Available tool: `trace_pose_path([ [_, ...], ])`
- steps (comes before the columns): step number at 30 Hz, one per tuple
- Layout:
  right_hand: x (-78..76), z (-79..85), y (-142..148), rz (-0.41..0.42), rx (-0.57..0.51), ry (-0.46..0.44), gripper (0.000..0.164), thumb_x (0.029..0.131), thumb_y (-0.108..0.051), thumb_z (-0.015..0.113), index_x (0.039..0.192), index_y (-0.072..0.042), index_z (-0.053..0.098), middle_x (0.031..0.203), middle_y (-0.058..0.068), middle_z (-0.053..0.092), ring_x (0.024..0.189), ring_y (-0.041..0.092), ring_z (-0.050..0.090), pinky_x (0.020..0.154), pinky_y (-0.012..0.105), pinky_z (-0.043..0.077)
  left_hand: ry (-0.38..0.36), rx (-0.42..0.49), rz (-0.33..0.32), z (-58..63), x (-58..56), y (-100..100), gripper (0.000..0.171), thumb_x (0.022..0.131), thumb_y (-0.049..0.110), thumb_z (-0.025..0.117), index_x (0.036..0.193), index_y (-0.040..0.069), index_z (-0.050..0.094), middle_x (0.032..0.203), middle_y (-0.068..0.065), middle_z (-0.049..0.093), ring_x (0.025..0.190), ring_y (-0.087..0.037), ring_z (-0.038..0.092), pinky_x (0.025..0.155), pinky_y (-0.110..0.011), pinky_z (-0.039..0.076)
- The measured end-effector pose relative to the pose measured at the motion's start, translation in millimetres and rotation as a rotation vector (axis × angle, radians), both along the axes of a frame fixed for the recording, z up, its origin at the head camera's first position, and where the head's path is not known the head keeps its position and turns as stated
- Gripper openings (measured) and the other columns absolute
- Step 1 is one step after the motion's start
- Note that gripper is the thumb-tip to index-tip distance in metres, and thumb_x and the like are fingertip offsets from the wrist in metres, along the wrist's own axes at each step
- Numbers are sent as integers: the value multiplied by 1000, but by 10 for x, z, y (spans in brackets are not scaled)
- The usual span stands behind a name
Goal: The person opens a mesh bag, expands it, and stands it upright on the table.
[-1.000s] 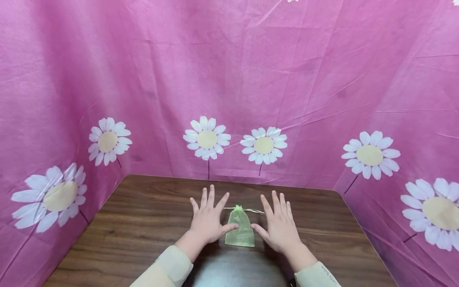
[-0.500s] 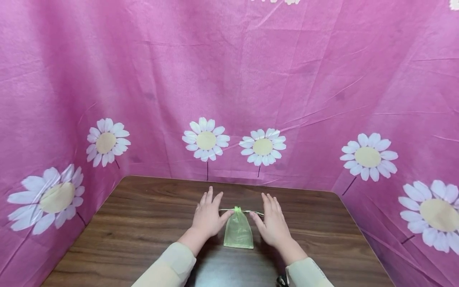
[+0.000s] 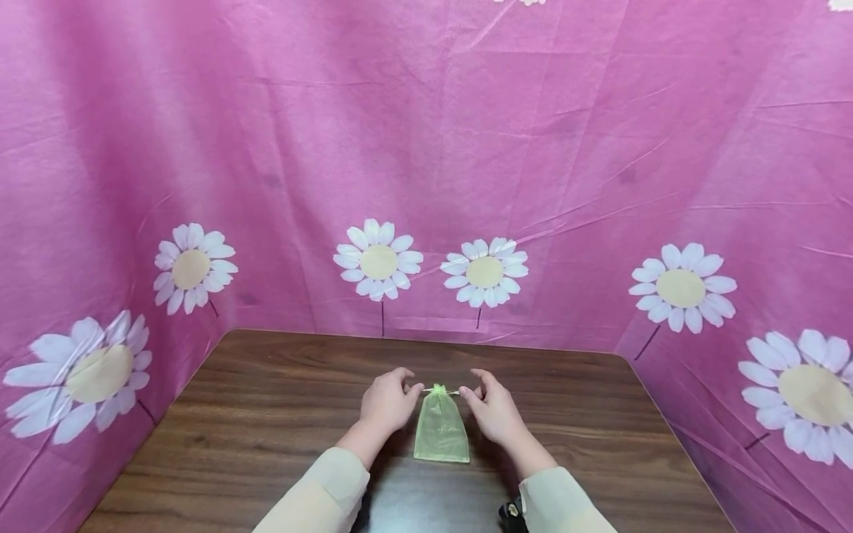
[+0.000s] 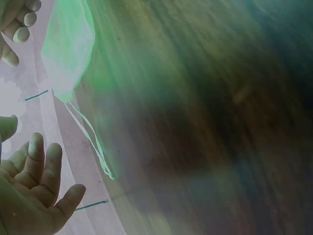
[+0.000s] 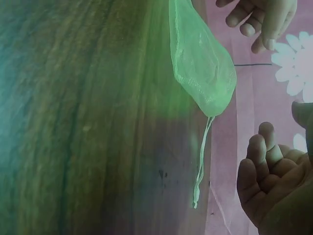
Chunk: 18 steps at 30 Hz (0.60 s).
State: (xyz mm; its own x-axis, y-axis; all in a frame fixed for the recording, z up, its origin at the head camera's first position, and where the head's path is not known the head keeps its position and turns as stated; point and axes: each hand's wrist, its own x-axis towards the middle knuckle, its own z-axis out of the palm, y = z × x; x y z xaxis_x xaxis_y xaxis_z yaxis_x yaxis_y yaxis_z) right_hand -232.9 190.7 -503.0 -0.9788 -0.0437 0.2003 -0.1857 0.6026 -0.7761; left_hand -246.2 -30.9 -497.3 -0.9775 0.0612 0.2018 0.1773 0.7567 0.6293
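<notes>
A small green organza pouch (image 3: 440, 429) lies flat on the wooden table (image 3: 266, 414), near the middle, with its gathered neck pointing to the far side and its closed bottom toward the person. The left hand (image 3: 386, 400) is just left of the neck and the right hand (image 3: 492, 411) just right of it, so each one is close to one end of the thin drawstring (image 3: 448, 391) that goes out sideways from the neck. In the head view both hands have the fingers loosely curled, the thumb and forefinger tips close to the string. In the wrist views the string ends (image 4: 93, 142) (image 5: 200, 171) lie free on the table and the fingers (image 4: 41, 164) (image 5: 259, 156) are half open, holding nothing. Behind the table hangs a pink cloth with daisies (image 3: 426, 148)
</notes>
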Motion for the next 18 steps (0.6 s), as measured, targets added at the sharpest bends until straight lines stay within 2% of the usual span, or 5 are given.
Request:
trace_pose_path([
  [6,-56,-8,-39,30,-1,-1,32,102,-10,68,129,7,67,74,1,53,63,12,47,61,29,43,-24,32,15,15,-7,49,27,97,32,74,116,12,76,83,8,69,77,-15,67,70,-40,54],
  [14,-121,-47,-61,28,4,17,22,101,-8,68,115,7,74,87,3,71,74,13,59,71,33,52,-62,66,25,17,-36,95,25,97,31,75,113,12,77,81,7,67,73,-13,64,65,-39,52],
  [18,-160,-70,-88,24,-5,9,19,100,-7,69,110,7,76,87,5,73,73,15,60,69,32,52,-75,77,25,-6,-59,112,23,97,30,75,112,12,77,80,7,67,73,-13,64,66,-39,53],
])
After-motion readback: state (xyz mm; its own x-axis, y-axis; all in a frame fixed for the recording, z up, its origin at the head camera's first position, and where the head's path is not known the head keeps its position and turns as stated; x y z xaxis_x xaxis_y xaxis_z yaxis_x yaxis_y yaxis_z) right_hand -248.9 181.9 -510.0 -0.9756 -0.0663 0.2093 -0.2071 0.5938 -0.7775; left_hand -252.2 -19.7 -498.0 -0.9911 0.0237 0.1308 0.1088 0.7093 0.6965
